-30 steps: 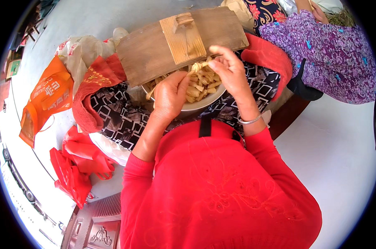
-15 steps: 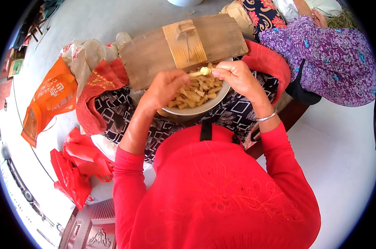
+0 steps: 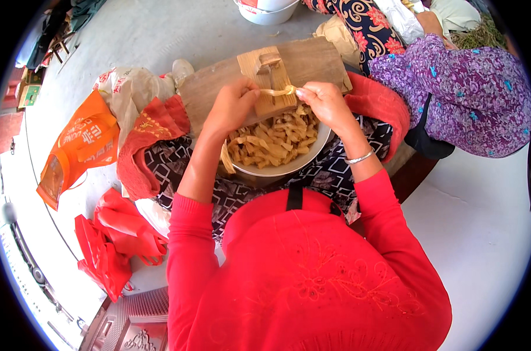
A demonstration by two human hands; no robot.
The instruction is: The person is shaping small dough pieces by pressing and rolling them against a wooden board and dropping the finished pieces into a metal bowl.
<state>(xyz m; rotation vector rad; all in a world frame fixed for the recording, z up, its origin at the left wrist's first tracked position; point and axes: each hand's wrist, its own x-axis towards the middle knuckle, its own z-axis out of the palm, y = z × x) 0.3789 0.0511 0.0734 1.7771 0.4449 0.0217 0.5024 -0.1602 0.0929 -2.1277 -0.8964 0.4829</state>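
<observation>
A pale yellow, soft-looking strip [image 3: 275,92] is stretched between my two hands, with a small knot near its right end. My left hand [image 3: 233,105] pinches the strip's left part. At the knot, the thumb and fingers of my right hand [image 3: 326,104] are closed on the other end. Below them, a light-coloured bowl [image 3: 284,171] on my lap holds many yellow-brown knotted strips [image 3: 274,143]. Another strip [image 3: 226,159] lies over the bowl's left rim. Behind my hands is a wooden board [image 3: 317,61] with a lighter wooden piece [image 3: 248,63] and a handle-like block across it.
Red cloths [image 3: 138,155] lie at both sides of my lap. On the left are an orange bag [image 3: 81,146], a whitish plastic bag [image 3: 134,88] and red bags [image 3: 122,222]. A person in a purple floral top [image 3: 453,93] sits close by on the right. A white bucket [image 3: 268,13] stands ahead.
My hands have drawn apart, pulling the strip straighter, and its knot looks smaller and tighter. More of the bowl's contents shows. The whole view has shifted slightly.
</observation>
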